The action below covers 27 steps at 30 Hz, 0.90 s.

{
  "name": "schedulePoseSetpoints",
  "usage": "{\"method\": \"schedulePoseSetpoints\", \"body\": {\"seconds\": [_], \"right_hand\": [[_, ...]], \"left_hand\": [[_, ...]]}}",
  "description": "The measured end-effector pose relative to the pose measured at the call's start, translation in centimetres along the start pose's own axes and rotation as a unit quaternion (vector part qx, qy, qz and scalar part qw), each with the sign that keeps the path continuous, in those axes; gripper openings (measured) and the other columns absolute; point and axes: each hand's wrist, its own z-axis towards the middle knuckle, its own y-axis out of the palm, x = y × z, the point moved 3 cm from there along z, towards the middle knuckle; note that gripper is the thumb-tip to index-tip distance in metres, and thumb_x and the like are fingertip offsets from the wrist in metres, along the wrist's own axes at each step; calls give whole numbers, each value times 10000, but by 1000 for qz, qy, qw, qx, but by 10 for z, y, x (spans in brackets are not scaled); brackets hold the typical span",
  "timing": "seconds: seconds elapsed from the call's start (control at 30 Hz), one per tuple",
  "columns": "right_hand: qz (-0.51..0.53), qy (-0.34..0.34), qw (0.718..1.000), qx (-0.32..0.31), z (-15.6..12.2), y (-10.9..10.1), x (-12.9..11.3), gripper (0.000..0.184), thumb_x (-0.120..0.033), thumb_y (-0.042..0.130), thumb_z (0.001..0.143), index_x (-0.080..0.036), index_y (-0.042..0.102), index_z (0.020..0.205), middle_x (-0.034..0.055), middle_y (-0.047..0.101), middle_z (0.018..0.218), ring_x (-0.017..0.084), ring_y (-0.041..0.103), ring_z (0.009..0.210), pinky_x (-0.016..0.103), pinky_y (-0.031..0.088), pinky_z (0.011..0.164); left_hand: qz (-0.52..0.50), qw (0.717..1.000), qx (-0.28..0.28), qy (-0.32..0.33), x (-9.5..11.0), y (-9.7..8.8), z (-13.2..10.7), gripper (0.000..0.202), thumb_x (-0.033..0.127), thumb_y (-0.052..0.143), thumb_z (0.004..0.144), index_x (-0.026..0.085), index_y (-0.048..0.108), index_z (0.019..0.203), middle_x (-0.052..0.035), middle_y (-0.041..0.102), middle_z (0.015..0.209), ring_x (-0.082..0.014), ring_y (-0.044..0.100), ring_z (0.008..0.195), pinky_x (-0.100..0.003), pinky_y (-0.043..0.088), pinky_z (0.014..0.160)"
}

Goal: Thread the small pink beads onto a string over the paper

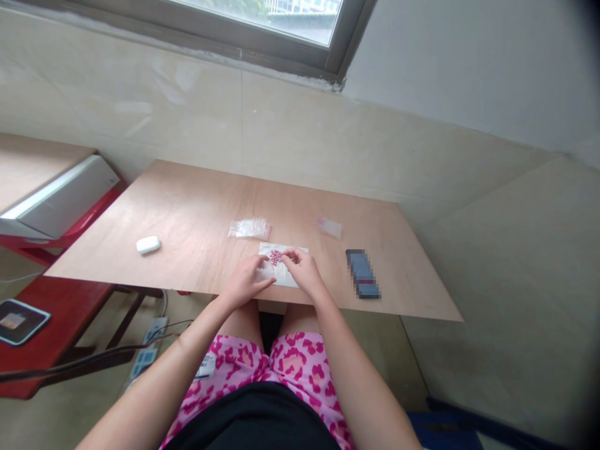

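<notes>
Several small pink beads [275, 257] lie in a loose cluster on a white sheet [289, 277] near the table's front edge. My left hand [246, 276] rests at the sheet's left side, thumb and fingers apart, fingertips close to the beads. A thin reddish line, perhaps a thread, shows between its thumb and fingers; I cannot tell if it is held. At the right of the cluster, my right hand [302, 269] has thumb and forefinger pinched together. What they grip is too small to make out.
Clear plastic bags [250, 229] lie behind the sheet, with a smaller pink-topped bag [330, 227] to their right. A dark phone [362, 274] is on the right and a white rounded case [148, 244] on the left. The wooden tabletop [197, 200] reaches towards the tiled wall.
</notes>
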Motion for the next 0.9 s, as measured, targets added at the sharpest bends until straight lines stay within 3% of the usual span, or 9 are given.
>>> {"method": "schedulePoseSetpoints", "body": {"seconds": [0.1,0.23,0.5,0.67,0.83,0.9], "right_hand": [[-86,25,994,57,9,-14,25,175,-296,611,901,-189,748,923,52,770,868,192,676,726,288,508,712],[-169,13,984,58,17,-18,46,169,-218,617,890,-204,750,992,54,769,897,203,690,774,288,510,747],[-219,-47,974,16,24,-4,46,134,-202,649,914,-218,756,993,66,751,977,206,683,905,305,506,891],[-178,-39,982,41,25,-7,45,106,-222,643,906,-204,748,903,63,758,937,202,680,827,306,507,825],[-27,29,995,88,15,-6,33,217,-376,639,904,-181,733,891,65,766,856,206,680,734,298,522,712],[24,32,997,67,8,3,19,250,-406,639,903,-176,736,906,65,768,853,206,687,741,292,529,703]], "left_hand": [[3,1000,-3,1,-1,1,-1,481,369,779,861,226,580,1275,-108,680,1217,-304,660,1100,-473,524,966],[12,1000,-6,9,-2,3,-2,488,377,781,858,224,583,1277,-119,683,1212,-323,649,1130,-484,510,983],[24,1000,-7,19,-2,5,-2,493,368,781,853,217,584,1279,-122,686,1200,-335,652,1123,-484,508,982],[18,1000,-8,21,-1,5,-2,482,370,780,853,222,591,1271,-113,690,1191,-326,658,1103,-469,519,954],[34,999,8,20,-3,6,-1,488,357,778,859,221,567,1278,-115,677,1227,-318,654,1116,-467,518,965],[41,999,17,9,-5,5,0,477,352,771,862,209,567,1269,-120,682,1202,-321,659,1100,-471,520,953]]}}
